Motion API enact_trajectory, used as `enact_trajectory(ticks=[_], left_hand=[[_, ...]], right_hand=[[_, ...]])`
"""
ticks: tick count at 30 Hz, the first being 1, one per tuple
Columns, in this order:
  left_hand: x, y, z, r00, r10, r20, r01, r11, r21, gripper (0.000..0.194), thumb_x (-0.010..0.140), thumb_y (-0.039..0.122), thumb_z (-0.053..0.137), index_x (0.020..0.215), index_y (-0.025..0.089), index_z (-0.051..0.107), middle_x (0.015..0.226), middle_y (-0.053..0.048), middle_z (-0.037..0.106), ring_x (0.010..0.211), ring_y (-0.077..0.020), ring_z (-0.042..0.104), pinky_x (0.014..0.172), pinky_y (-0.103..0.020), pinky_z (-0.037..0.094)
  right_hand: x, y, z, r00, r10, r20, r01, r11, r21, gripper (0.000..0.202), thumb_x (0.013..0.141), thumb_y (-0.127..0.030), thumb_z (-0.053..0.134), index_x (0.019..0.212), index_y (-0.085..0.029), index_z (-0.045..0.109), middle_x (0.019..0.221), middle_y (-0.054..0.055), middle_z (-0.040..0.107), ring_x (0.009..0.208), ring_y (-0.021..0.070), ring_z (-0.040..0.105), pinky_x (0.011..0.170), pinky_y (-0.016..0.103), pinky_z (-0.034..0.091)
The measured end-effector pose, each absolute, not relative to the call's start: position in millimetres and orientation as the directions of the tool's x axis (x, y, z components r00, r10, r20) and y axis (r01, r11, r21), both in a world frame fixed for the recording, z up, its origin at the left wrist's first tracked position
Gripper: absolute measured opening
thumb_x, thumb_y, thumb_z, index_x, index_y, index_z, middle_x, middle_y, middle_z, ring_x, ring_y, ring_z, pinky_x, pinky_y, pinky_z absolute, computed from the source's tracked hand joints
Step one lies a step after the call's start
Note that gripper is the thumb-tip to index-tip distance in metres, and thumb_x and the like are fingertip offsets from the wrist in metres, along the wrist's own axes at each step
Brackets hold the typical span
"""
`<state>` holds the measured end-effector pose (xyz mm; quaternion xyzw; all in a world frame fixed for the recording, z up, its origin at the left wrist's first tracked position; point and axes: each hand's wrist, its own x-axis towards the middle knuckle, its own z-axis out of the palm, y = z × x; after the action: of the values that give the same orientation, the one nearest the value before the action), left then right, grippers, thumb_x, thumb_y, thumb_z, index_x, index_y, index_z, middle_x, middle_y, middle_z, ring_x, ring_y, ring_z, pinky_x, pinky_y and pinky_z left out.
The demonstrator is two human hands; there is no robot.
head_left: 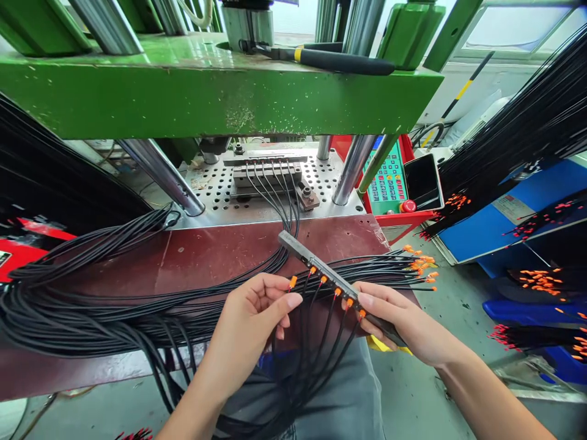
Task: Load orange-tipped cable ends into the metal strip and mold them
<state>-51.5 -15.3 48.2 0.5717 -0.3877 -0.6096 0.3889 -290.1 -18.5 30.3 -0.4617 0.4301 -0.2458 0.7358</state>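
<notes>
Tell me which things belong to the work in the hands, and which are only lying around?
In use:
left hand pinching an orange-tipped cable
right hand holding the metal bar

Lying about:
pliers on the green press
phone
cable bundle on the table

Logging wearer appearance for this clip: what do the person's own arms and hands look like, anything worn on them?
Both the left hand and right hand are bare: no gloves, rings, watch or wristband visible. Forearms are uncovered to the frame edge, no sleeves showing. Fingernails are short and unpainted.

No legible text or labels
</notes>
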Motion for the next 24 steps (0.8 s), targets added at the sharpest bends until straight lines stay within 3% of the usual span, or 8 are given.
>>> enact_trajectory(ticks=[5,8,15,20,22,24], left_hand=[[-52.9,-21.7,40.7,0.071,-0.982,-0.177,-0.334,-0.191,0.923,0.023,0.082,0.042,0.067,0.088,0.020,0.071,0.063,0.002,0.058,0.055,-0.0105,0.051,0.051,-0.021,0.041],[-54.1,-27.0,31.0,0.072,-0.996,-0.049,-0.468,-0.077,0.880,0.020,0.086,0.040,0.063,0.085,0.022,0.072,0.070,0.001,0.060,0.060,-0.0112,0.052,0.055,-0.023,0.041],[-59.3,-33.3,29.0,0.066,-0.995,0.073,-0.568,0.022,0.823,0.014,0.087,0.030,0.062,0.082,0.022,0.072,0.076,0.002,0.062,0.061,-0.0107,0.055,0.058,-0.024,0.042],[-65.7,-34.5,30.7,0.045,-0.983,0.178,-0.692,0.098,0.715,0.014,0.087,0.021,0.058,0.080,0.020,0.071,0.072,0.001,0.058,0.061,-0.0111,0.054,0.058,-0.025,0.040],[-66.4,-34.0,31.2,0.030,-0.986,0.164,-0.693,0.098,0.714,0.016,0.087,0.021,0.057,0.080,0.020,0.071,0.072,0.001,0.058,0.061,-0.0117,0.054,0.059,-0.026,0.040],[-64.4,-34.3,33.8,-0.004,-0.996,0.085,-0.607,0.070,0.792,0.015,0.088,0.025,0.058,0.084,0.021,0.071,0.077,0.000,0.061,0.065,-0.0128,0.057,0.061,-0.027,0.043]], right_hand=[[-290.4,-17.6,31.2,0.546,-0.729,-0.412,-0.069,0.452,-0.890,0.033,0.098,-0.049,0.046,0.088,-0.017,0.050,0.056,-0.007,0.040,0.045,0.0054,0.027,0.042,0.021,0.019],[-289.5,-16.7,30.3,0.552,-0.727,-0.408,-0.077,0.443,-0.893,0.033,0.098,-0.049,0.046,0.087,-0.018,0.049,0.059,-0.007,0.040,0.047,0.0056,0.027,0.044,0.020,0.021],[-284.7,-14.1,29.5,0.536,-0.742,-0.402,-0.136,0.394,-0.909,0.035,0.098,-0.052,0.046,0.088,-0.019,0.048,0.062,-0.007,0.038,0.051,0.0066,0.028,0.047,0.021,0.025],[-278.7,-11.9,33.8,0.487,-0.770,-0.412,-0.250,0.329,-0.910,0.036,0.097,-0.054,0.045,0.090,-0.019,0.049,0.066,-0.006,0.036,0.055,0.0077,0.029,0.048,0.021,0.026],[-278.7,-11.2,34.3,0.485,-0.771,-0.413,-0.259,0.324,-0.910,0.036,0.097,-0.054,0.046,0.088,-0.019,0.050,0.066,-0.006,0.038,0.056,0.0075,0.031,0.049,0.021,0.027],[-281.0,-11.6,33.5,0.505,-0.751,-0.426,-0.209,0.372,-0.904,0.037,0.097,-0.053,0.046,0.087,-0.018,0.050,0.062,-0.006,0.040,0.052,0.0068,0.032,0.047,0.021,0.027]])
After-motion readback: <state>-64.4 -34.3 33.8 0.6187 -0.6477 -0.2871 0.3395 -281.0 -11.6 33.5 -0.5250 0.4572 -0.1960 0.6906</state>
